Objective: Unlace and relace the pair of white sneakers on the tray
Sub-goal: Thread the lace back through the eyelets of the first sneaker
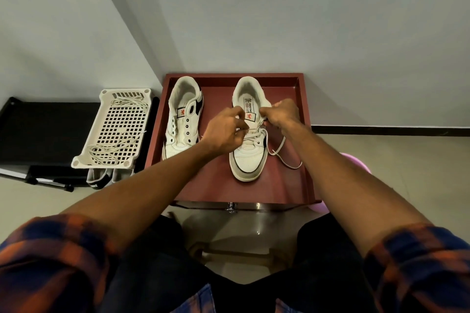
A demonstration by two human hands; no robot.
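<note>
Two white sneakers stand on a dark red tray [279, 193], toes toward me. The left sneaker [181, 119] has bare eyelets and no lace. The right sneaker [249, 157] carries a white lace [281, 147] through its lower eyelets, and one loose end trails onto the tray at its right side. My left hand [225, 129] is at the sneaker's left eyelet row, fingers curled and pinching the lace. My right hand [279, 114] is at the right eyelet row near the tongue, pinching the lace there. The upper eyelets are hidden by my hands.
A white perforated plastic basket [114, 129] left of the tray holds a loose white lace [109, 152]. It sits on a black stand [38, 134]. A grey wall rises just behind the tray. A pink object [356, 162] shows past the tray's right edge.
</note>
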